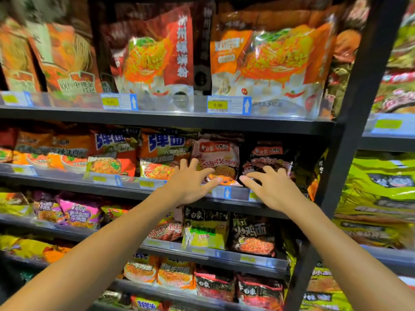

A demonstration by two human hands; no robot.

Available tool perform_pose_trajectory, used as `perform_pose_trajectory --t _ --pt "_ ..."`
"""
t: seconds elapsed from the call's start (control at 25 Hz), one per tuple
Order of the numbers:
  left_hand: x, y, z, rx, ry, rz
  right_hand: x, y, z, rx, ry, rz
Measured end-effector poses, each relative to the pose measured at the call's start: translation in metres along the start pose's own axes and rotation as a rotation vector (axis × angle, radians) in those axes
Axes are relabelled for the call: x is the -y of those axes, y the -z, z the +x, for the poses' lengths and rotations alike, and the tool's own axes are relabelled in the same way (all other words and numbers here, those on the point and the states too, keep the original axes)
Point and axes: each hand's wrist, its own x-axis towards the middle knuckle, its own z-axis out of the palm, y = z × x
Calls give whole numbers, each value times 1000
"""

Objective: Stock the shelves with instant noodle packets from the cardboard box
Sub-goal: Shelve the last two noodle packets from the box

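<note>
Head view puts the pink noodle packet (216, 161) on the second shelf (157, 187) from the top, standing upright behind the clear price rail, with a black noodle packet (268, 158) just beside it on the right. My left hand (190, 185) is spread wide, fingers splayed, its fingertips over the lower left of the pink packet; it grips nothing. My right hand (272, 189) is likewise open and empty, fingers reaching toward the lower edge of the black packet, thumb pointing across at the left one. Whether either hand actually touches a packet I cannot tell.

I judge this as the settling step: packets are on the shelf and both hands are squaring them up. The cardboard box is out of sight, so the next move likely calls for nudging these two fronts flush with the rail, then dropping down to fetch more. Orange packets (161, 156) fill the row to the left, and other shelves above and below look full.
</note>
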Motion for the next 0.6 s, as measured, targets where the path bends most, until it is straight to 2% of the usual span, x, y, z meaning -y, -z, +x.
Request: perform_pose_trajectory --t 0.12,0.24,0.44,0.52,0.6 --pt "23 4 -14 -104 -56 -58 16 -13 -3 -174 12 -139" --pt "66 3 -30 -235 -76 -115 48 -33 2 -282 163 -88" --pt "193 1 -65 -352 -2 -76 157 -61 27 -224 350 18" --pt "245 -4 -77 -369 4 -55 213 -74 38 -182 366 13" --pt "279 -7 -83 -313 -40 -36 270 -85 52 -118 310 -57"
